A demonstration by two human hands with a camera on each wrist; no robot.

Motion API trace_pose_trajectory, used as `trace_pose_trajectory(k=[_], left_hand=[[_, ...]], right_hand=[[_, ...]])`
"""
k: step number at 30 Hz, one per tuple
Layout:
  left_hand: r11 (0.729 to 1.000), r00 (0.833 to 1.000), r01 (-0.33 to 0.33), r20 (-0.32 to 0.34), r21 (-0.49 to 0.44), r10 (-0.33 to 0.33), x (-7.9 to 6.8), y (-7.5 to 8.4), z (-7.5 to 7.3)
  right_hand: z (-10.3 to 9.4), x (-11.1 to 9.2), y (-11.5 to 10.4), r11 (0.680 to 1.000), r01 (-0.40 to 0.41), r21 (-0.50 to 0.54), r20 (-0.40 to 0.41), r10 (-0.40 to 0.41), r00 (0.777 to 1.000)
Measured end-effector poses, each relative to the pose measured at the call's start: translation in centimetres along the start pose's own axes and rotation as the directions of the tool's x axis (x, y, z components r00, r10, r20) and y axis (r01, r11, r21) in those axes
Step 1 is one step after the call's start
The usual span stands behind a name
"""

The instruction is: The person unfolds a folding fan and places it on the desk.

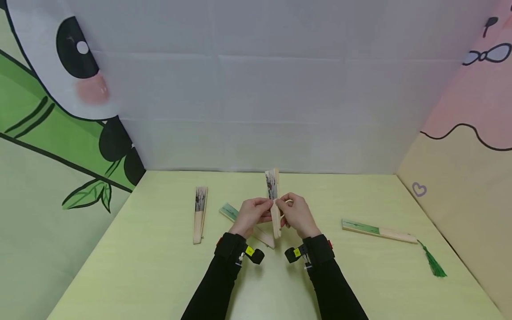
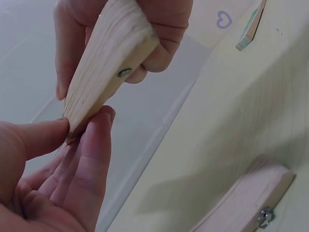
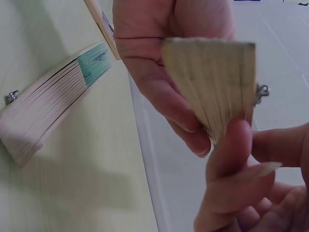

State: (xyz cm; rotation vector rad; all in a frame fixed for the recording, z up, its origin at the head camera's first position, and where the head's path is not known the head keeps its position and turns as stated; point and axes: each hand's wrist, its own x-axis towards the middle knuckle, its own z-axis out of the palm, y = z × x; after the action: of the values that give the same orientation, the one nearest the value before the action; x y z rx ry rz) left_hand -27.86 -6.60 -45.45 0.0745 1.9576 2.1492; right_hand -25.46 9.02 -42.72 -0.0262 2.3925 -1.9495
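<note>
Behind everything in the head view stands a pale grey backdrop (image 1: 248,98), with printed side panels at left and right. Below it spreads a pale yellow counter (image 1: 152,275). Two black sleeves (image 1: 212,284) enter from the bottom edge. At centre, the left hand (image 1: 250,215) and right hand (image 1: 298,215) pinch opposite sides of a folded, grey-printed fan (image 1: 273,186) between thumbs and fingers, holding it raised and near-upright; the fingertips cover part of its middle.

Right of centre lies a tasselled fan (image 1: 380,232), closed. Just below the hands, a green-tipped fan (image 1: 266,238) lies slantwise, its middle hidden by the left hand; the right-wrist view, at left, exposes its stacked ribs. Left of centre rests a second grey-printed fan, the left-hand fan (image 1: 199,213), also closed.

Only the head view shows the green tassel (image 1: 434,262), at lower right. Small black cameras (image 1: 255,254) sit at the wrists. Smallest is the held fan's metal rivet, clear in the left-wrist view (image 2: 124,72), its head standing out from the edge in the right-wrist view.
</note>
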Motion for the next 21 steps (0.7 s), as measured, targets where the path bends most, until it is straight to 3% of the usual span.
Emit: trace_pose_trajectory(k=[21], left_hand=[[1.000,1.000,0.003,-0.015,-0.017,-0.003,-0.20,0.57,-0.43]], right_hand=[[-0.47,-0.09,-0.46,0.999,-0.001,0.048,-0.037,0.002,0.999]])
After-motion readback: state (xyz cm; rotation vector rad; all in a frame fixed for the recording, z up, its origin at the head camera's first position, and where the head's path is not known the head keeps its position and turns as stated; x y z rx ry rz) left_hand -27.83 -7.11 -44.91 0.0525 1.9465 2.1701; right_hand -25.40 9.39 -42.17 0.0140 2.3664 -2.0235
